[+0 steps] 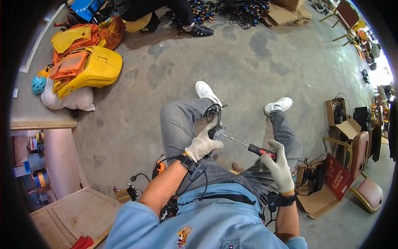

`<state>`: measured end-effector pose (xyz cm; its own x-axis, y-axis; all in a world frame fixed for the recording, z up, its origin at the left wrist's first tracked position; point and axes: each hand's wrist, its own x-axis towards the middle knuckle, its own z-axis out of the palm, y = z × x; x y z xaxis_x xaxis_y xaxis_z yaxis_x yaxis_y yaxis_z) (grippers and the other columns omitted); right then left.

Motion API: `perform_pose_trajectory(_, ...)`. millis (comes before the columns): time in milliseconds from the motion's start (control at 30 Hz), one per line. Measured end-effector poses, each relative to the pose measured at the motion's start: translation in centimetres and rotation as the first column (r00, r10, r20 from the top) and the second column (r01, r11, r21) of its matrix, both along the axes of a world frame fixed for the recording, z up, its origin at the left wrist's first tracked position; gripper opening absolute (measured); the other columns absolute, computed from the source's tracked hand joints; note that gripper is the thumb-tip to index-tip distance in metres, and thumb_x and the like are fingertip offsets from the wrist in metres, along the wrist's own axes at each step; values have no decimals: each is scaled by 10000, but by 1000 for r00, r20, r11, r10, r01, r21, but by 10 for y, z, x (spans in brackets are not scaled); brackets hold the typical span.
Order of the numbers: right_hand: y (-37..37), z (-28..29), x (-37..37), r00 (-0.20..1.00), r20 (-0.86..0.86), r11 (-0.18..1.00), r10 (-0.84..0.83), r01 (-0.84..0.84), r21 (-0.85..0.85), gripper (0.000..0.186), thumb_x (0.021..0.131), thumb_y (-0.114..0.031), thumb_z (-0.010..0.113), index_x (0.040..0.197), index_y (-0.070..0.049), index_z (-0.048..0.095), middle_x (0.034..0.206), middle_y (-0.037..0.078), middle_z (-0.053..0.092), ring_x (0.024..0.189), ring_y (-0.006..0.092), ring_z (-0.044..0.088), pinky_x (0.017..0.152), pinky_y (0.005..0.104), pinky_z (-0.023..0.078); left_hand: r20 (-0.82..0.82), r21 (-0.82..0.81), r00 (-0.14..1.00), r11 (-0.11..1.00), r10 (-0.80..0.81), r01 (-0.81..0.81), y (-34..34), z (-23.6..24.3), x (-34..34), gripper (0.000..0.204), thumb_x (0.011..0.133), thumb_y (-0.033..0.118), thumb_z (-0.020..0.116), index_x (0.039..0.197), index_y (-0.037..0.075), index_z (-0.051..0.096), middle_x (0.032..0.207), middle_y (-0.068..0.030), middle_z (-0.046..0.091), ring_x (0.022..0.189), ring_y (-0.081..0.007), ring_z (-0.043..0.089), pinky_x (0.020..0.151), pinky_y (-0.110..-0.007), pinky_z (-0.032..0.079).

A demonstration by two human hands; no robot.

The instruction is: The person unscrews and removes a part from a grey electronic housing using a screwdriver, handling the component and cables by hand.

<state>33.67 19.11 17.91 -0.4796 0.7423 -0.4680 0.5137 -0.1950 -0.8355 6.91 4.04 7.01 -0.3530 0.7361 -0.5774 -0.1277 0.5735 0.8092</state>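
My left hand (204, 145), in a cream knit glove, grips a small dark device (213, 133) with a grey part and a looped black cable (212, 113) above it. It is held over my lap, by my left knee. My right hand (278, 168), gloved likewise, has its fingers at the black-and-red handle of a screwdriver (260, 150). The screwdriver's shaft points left, its tip at the device's grey part. Whether the tip sits in a screw is too small to tell.
Yellow and orange plastic shells (95, 68) lie at the far left near a white sack (68, 98). An open cardboard box (317, 203) with black cabled items stands right, by a chair (360, 153). A person's shoe (200, 30) and piled cables (242, 12) are at the back.
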Motion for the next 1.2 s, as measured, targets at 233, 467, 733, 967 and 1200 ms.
perform_pose_trajectory(233, 8, -7, 9, 1000, 17, 991, -15, 18, -135, 587, 1044, -138, 695, 1551, 43, 461, 1108, 147, 703, 687, 134, 666, 638, 302, 544, 85, -1, 996, 1000, -10, 10, 9, 23, -3, 871, 770, 286, 889, 1577, 153, 589, 1302, -77, 719, 1105, -184, 680, 995, -319, 560)
perform_pose_trajectory(467, 10, -36, 30, 947, 42, 808, 318, -294, 510, 575, 1088, -207, 671, 1571, 20, 458, 1104, 142, 698, 670, 100, 641, 581, 255, 516, 95, 53, 995, 999, -4, -1, 7, 8, 0, 834, 817, 183, 891, 1586, 118, 574, 1327, -68, 705, 1082, -170, 675, 974, -309, 560)
perform_pose_trajectory(733, 5, -13, 16, 994, 67, 996, 88, -87, -16, 531, 1061, -235, 708, 1495, 14, 530, 1180, 164, 703, 840, 152, 707, 725, 306, 592, 62, 99, 998, 995, 20, -26, 4, 3, 0, 856, 809, 195, 894, 1594, 101, 565, 1371, -70, 702, 1083, -160, 675, 973, -297, 557)
perform_pose_trajectory(967, 8, -4, 4, 996, 69, 967, -50, 66, -246, 607, 1035, -214, 723, 1545, 13, 486, 1177, 162, 711, 880, 192, 729, 811, 331, 602, 58, 24, 998, 999, 21, -22, 1, 10, -1, 848, 802, 225, 898, 1584, 135, 585, 1343, -81, 719, 1120, -173, 672, 1008, -307, 549)
perform_pose_trajectory(1200, 6, -27, 15, 990, 4, 966, 143, -140, 216, 507, 1114, -229, 638, 1502, 53, 473, 1036, 120, 699, 632, 106, 628, 559, 285, 516, -29, 182, 999, 983, 22, -17, 2, -11, 1, 842, 802, 211, 888, 1575, 84, 579, 1367, -83, 710, 1143, -176, 661, 1039, -303, 534)
